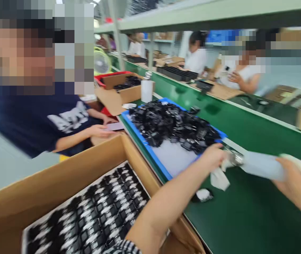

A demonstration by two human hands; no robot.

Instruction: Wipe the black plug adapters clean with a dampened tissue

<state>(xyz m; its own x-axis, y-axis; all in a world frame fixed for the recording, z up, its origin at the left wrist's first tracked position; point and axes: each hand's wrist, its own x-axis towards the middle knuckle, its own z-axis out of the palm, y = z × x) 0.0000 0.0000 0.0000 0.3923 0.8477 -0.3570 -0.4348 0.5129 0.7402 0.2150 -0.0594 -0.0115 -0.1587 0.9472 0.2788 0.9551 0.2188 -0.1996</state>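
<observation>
My right hand (296, 178) is wrapped round a white bottle (263, 165), which lies tilted on its side in the air with its metal top (237, 158) pointing left. At that top is my left hand (215, 157), its fingers closed on a white cloth (220, 179) that hangs below them. Motion blurs both hands, and I cannot tell whether the cloth touches the metal. Another pale strip shows at my right hand, too smeared to name. Below the cloth, a small black piece with a white patch (204, 195) rests on the green work surface (246, 218).
A blue tray (163, 167) heaped with black parts (171, 123) stands ahead. Lower left, a cardboard box (108, 148) holds rows of black pieces. A second white bottle (146, 91) stands behind the tray. A co-worker (60, 116) is at left; others sit across the bench.
</observation>
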